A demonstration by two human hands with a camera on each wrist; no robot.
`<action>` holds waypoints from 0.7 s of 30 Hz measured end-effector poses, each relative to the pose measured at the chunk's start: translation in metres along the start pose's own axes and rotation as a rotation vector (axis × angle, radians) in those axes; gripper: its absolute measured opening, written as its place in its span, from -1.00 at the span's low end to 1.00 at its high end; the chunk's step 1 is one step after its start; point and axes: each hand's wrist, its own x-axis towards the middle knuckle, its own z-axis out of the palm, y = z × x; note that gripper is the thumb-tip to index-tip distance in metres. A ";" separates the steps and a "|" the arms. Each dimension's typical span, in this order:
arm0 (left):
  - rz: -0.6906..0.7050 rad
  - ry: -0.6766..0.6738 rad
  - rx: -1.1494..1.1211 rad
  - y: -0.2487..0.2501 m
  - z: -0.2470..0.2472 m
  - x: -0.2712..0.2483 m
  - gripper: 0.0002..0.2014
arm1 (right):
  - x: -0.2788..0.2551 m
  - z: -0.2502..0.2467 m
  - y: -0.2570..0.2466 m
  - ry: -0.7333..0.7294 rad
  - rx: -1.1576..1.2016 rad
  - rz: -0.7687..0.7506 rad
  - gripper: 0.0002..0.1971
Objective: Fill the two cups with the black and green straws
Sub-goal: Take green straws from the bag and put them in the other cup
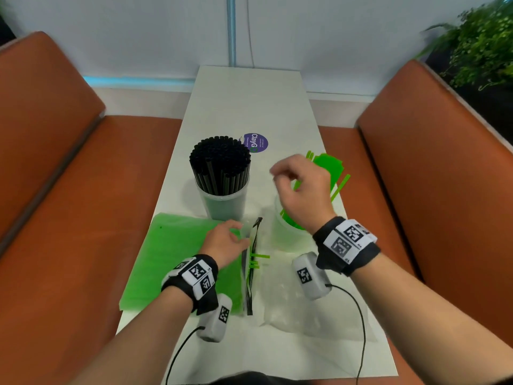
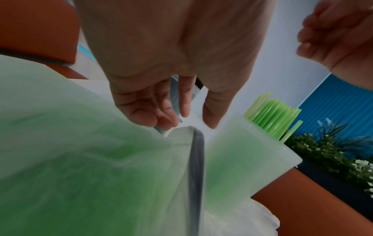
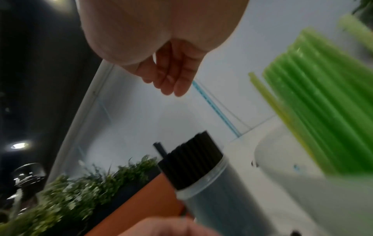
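Nearest the body, a clear bag (image 1: 294, 304) lies flat on the table (image 1: 249, 107), nothing visible inside it. Just beyond, the left hand (image 1: 223, 241) rests on the green straw pack (image 1: 172, 262), fingers relaxed and slightly spread, tips at the pack's open mouth; whether they pinch anything I cannot tell. A few loose green straws (image 1: 256, 261) poke out there, lying crosswise and pointing toward the right, just beside those fingertips. So the left hand is the nearer one for them. Further out, the right hand (image 1: 301, 187) hovers over the right cup (image 1: 283, 232), fingers loosely curled and holding nothing, with green straws standing in it. Beside it the left cup (image 1: 224, 201) is packed with black straws (image 1: 220, 159).
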 end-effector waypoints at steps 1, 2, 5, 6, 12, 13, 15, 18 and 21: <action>-0.004 -0.002 0.007 -0.003 0.002 -0.002 -0.54 | -0.010 0.006 -0.005 -0.069 0.043 0.045 -0.82; -0.004 -0.010 0.018 -0.005 0.004 -0.004 -0.50 | -0.020 0.011 -0.008 -0.154 0.067 0.112 -0.81; 0.006 -0.022 0.070 -0.011 0.008 -0.008 -0.43 | -0.054 0.026 -0.005 -0.498 -0.017 0.309 -0.79; 0.014 -0.010 0.082 -0.012 0.008 -0.009 -0.44 | -0.065 0.030 -0.001 -0.619 -0.089 0.330 -0.78; 0.066 0.065 0.001 -0.012 -0.006 -0.015 -0.51 | -0.113 0.053 0.014 -1.015 -0.254 0.355 -0.69; 0.080 0.058 -0.022 -0.010 -0.008 -0.017 -0.50 | -0.117 0.056 0.014 -1.023 -0.233 0.338 -0.76; 0.105 0.033 -0.073 -0.004 -0.013 -0.020 -0.48 | -0.122 0.061 0.014 -1.005 -0.207 0.321 -0.85; 0.123 0.016 -0.129 0.001 -0.017 -0.025 -0.48 | -0.127 0.070 0.017 -0.970 -0.184 0.251 -0.75; 0.122 0.001 -0.158 0.004 -0.019 -0.029 -0.47 | -0.124 0.082 0.016 -1.042 -0.215 0.168 -0.73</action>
